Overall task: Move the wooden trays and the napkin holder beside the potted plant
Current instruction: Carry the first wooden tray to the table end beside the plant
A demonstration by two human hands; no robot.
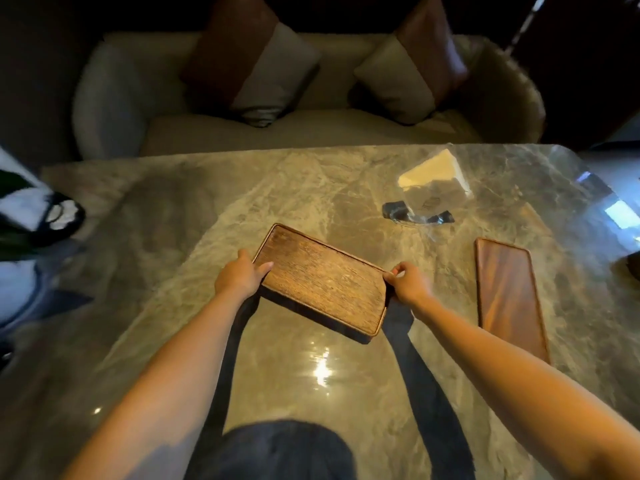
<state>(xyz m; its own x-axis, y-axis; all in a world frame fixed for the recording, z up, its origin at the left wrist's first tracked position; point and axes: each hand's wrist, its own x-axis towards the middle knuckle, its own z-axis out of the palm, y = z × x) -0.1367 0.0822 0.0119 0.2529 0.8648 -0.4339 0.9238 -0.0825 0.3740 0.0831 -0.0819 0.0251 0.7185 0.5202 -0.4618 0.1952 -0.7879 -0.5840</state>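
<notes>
I hold the lighter wooden tray point(322, 282) with both hands, near the middle of the marble surface point(173, 237). My left hand point(239, 277) is closed on its left edge, thumb lying on the tray's top face. My right hand point(408, 282) pinches its right edge with curled fingers. The tray sits askew and tilted, its near edge clear of the surface, with a dark shadow beneath it.

A second, darker wooden tray point(507, 296), long and narrow, lies flat on the surface to my right, well apart from the first. Beyond it, toward the far right corner, stands a clear napkin holder point(426, 209) with white napkins point(434, 168) in it; its outline is blurred.

At the left edge of the view is a dark-and-white form point(45, 213), which I cannot identify with certainty. A pale sofa point(311, 123) with two brown-and-cream cushions point(249, 67) stands behind the surface.
</notes>
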